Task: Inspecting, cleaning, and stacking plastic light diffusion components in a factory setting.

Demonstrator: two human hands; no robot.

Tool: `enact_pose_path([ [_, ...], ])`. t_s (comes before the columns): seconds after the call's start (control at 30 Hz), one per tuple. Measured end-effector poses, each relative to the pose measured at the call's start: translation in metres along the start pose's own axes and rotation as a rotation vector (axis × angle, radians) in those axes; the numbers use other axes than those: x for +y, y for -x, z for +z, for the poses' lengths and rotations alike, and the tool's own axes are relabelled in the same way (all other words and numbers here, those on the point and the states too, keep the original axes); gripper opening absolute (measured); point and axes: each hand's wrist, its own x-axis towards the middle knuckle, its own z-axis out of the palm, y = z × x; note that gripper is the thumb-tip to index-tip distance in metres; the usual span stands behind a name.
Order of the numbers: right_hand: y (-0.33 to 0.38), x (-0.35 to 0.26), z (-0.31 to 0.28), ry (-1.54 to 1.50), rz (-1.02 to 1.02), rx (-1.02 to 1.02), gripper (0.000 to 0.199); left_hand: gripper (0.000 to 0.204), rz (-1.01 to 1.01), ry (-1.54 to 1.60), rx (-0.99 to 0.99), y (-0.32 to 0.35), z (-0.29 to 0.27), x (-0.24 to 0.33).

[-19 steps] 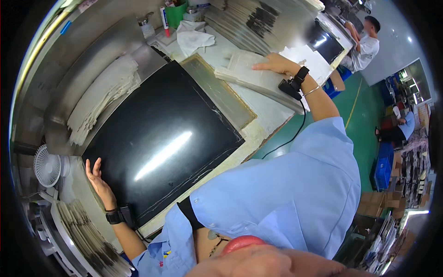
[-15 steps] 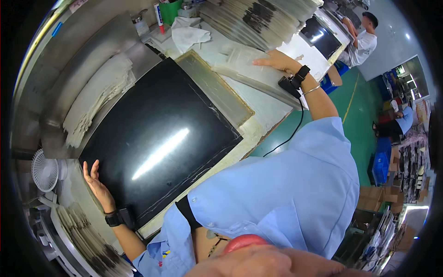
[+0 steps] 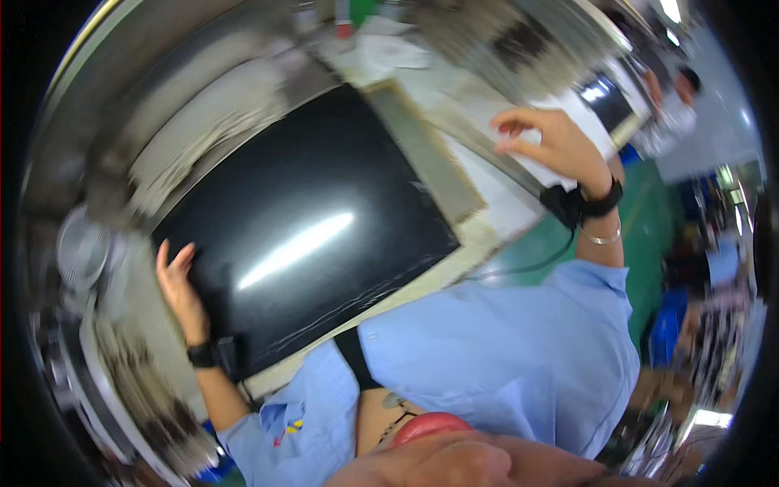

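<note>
A large glossy black panel lies on the white worktable, with a long bright reflection across it. My left hand is by its left edge, fingers apart and nothing in them. Over at the right, my right hand is raised near a pale translucent stack. Its fingers are loosely bent and apart, with no object visible between them. A flat grey-green strip with a yellowish edge lies between the panel and that stack. Both wrists wear black bands with small devices.
Piled whitish sheets lie along the panel's far left side. A white fan and more stacked sheets are at the left. A crumpled white cloth and a tall sheet pile are at the back. Another person is at the far right.
My right hand has lifted off the translucent stack, its fingers now bent. My left hand stays beside the panel's left edge. The whole view has shifted and blurred.
</note>
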Motion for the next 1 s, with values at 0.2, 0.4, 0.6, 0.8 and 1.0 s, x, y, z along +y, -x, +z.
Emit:
enact_pose_path([
  [0.2,-0.148,-0.095,0.104,-0.021,-0.601,-0.019,0.037,0.053,-0.013,0.179,0.074,-0.004,0.002,0.005],
  [0.4,-0.279,-0.144,0.233,0.153,-0.728,0.314,0.038,0.053,-0.030,0.214,0.142,0.002,-0.007,-0.003],
  [0.6,-0.327,-0.149,0.261,0.299,-0.845,0.253,0.044,0.054,-0.004,0.224,0.106,-0.002,-0.002,0.005],
  [0.8,-0.338,-0.172,0.233,0.493,-0.902,0.316,0.041,0.055,-0.046,0.233,0.061,0.001,-0.003,0.018],
  [1.0,-0.357,-0.161,0.254,0.654,-0.716,0.375,0.024,0.057,-0.040,0.194,0.004,-0.001,0.003,0.016],
])
